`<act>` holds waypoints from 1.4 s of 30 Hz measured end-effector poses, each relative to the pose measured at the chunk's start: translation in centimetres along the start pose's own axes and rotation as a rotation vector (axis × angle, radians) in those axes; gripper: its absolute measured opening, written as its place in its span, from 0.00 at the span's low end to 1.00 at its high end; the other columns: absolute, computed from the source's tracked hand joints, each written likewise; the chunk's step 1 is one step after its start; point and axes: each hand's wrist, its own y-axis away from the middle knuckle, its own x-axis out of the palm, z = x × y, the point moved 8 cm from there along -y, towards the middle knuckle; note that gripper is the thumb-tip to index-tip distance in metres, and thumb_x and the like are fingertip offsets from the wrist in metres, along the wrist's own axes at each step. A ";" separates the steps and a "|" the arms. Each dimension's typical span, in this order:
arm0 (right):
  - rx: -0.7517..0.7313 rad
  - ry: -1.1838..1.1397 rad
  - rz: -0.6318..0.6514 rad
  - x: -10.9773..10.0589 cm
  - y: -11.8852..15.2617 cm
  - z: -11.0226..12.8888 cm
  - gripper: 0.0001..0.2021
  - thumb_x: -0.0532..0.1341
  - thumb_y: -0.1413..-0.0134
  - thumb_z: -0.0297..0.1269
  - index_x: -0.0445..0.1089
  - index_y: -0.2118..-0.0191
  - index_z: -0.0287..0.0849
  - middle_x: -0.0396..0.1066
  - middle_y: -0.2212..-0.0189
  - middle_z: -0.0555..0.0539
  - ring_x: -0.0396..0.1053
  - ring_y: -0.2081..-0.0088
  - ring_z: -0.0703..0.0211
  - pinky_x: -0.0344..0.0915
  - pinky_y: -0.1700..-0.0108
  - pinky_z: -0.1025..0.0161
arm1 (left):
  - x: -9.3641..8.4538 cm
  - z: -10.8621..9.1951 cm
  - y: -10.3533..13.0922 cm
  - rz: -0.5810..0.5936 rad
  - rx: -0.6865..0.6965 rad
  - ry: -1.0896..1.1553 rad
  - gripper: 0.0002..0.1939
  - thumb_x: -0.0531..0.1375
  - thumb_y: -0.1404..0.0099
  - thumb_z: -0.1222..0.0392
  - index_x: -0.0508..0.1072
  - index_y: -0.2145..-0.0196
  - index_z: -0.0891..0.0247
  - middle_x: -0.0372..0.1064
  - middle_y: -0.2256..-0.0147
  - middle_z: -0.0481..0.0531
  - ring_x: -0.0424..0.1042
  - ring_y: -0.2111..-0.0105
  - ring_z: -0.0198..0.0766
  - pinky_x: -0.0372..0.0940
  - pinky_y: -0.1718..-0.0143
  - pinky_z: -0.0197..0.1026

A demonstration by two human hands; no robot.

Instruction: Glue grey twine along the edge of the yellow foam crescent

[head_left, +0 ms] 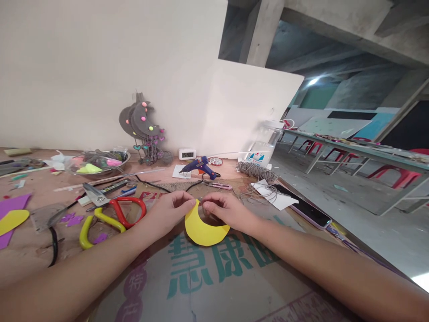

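A yellow crescent (205, 233) is held just above a cardboard sheet (157, 277) printed with green characters. My left hand (174, 210) pinches its upper left tip between thumb and finger. My right hand (229, 209) has its fingers closed near the same tip, above the crescent's inner curve; what those fingers hold is too small to tell. Just beyond both hands lies a blue glue gun (200, 167), its nozzle over a small white card (181, 171).
Red-handled scissors (142, 206), yellow-handled scissors (86, 230) and purple pieces (15, 214) lie left. Behind are a bowl (122, 162), grey moon ornaments (142, 118) and a clock (187, 154). Grey yarn (256, 171), a plastic jug (266, 143) and a phone (310, 210) are right.
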 end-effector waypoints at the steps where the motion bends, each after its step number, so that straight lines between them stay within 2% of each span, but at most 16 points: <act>1: -0.003 -0.023 -0.010 0.0 0.0 0.0 0.12 0.54 0.45 0.42 0.67 0.63 0.39 0.64 0.75 0.51 0.60 0.74 0.67 0.58 0.71 0.69 | 0.1 0.0 0.0 0.002 -0.001 0.010 0.15 0.56 0.43 0.49 0.70 0.69 0.64 0.68 0.73 0.47 0.65 0.73 0.33 0.58 0.73 0.33; 5: -0.026 -0.068 -0.068 -0.4 0.1 0.3 0.13 0.54 0.44 0.43 0.63 0.59 0.40 0.62 0.75 0.52 0.60 0.74 0.67 0.58 0.72 0.69 | 0.2 0.0 0.0 0.012 0.007 0.027 0.16 0.55 0.43 0.48 0.70 0.69 0.64 0.68 0.73 0.48 0.65 0.74 0.34 0.58 0.75 0.33; 14: -0.049 0.120 -0.164 -1.4 0.2 0.9 0.11 0.54 0.45 0.41 0.66 0.67 0.40 0.61 0.77 0.52 0.57 0.76 0.67 0.56 0.73 0.69 | 0.7 -0.8 0.1 0.046 0.067 -0.118 0.13 0.55 0.43 0.51 0.69 0.73 0.64 0.66 0.76 0.46 0.63 0.76 0.33 0.56 0.76 0.33; 20: -0.062 0.164 -0.125 -1.0 0.2 1.2 0.11 0.54 0.46 0.40 0.67 0.71 0.39 0.63 0.77 0.51 0.59 0.75 0.66 0.57 0.72 0.69 | 0.9 -1.2 0.3 0.079 0.085 -0.156 0.12 0.54 0.42 0.52 0.69 0.72 0.64 0.67 0.75 0.47 0.64 0.74 0.34 0.57 0.74 0.33; 35: -0.050 0.177 -0.096 -0.6 0.3 0.8 0.13 0.55 0.46 0.44 0.68 0.70 0.39 0.62 0.79 0.52 0.57 0.77 0.67 0.55 0.75 0.69 | 0.9 -1.4 0.4 0.084 0.124 -0.230 0.12 0.54 0.43 0.52 0.71 0.72 0.63 0.69 0.74 0.47 0.65 0.73 0.35 0.58 0.74 0.34; 42: -0.047 0.153 -0.065 -0.7 0.3 0.9 0.17 0.50 0.43 0.47 0.65 0.72 0.39 0.58 0.82 0.53 0.56 0.79 0.68 0.54 0.75 0.69 | 0.7 -0.8 0.4 0.070 0.054 -0.169 0.14 0.54 0.43 0.49 0.71 0.70 0.62 0.70 0.73 0.48 0.66 0.72 0.36 0.59 0.73 0.35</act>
